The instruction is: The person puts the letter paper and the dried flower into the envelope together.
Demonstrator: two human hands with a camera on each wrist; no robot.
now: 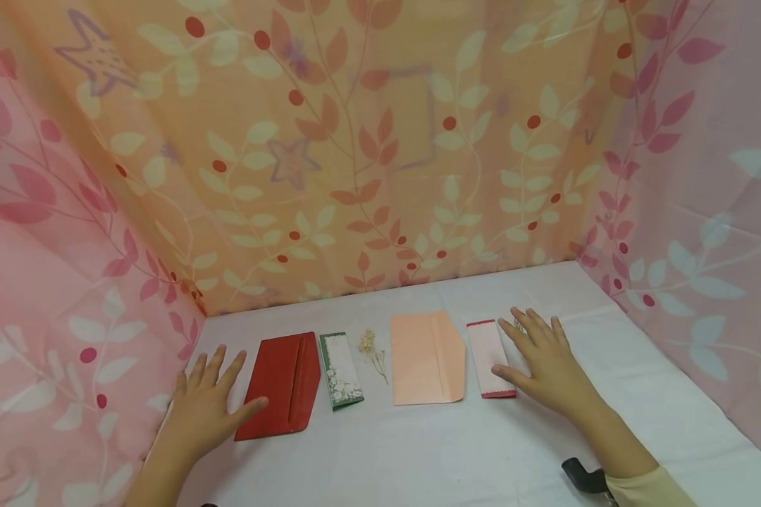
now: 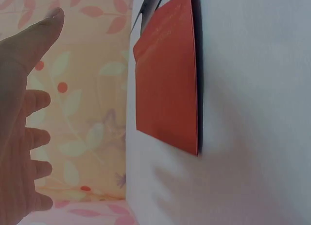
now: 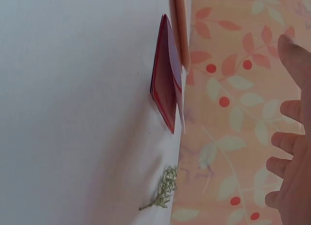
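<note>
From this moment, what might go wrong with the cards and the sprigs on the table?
The pale sprig between the green-edged card and the peach envelope looks thin, so its stem might snap. The green sprig is mostly hidden behind the right hand in the head view, so it could be crushed unseen. The pink-edged card is folded and gapes in the right wrist view, so a touch might shift it.

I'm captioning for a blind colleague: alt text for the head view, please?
A person's left hand hovers near a red envelope, the right hand near a red-edged card, fingers spread over a white table. Between them lie a green-bordered card, a yellowish flower sprig and a peach envelope.
</note>
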